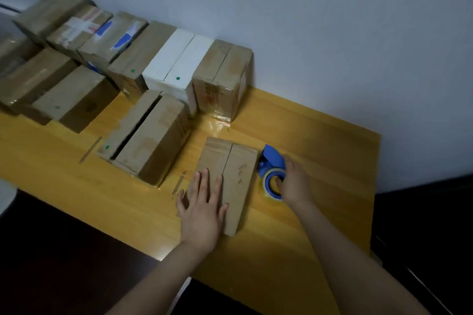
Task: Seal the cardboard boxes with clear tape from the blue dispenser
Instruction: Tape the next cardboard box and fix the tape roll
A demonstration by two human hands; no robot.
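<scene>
A small cardboard box (238, 174) lies flat on the yellow wooden table (320, 140), its two top flaps meeting at a centre seam. My left hand (203, 210) presses flat on its near left part with straight spread fingers. Right beside the box stands the blue tape dispenser (271, 161) with a roll of clear tape. My right hand (294, 184) grips the dispenser, with fingers curled into the roll's centre hole.
A larger cardboard box (146, 138) with a gaping top seam sits left of the small one. Several more brown boxes and a white box (176, 64) line the back along the wall. The table's front edge drops to a dark floor.
</scene>
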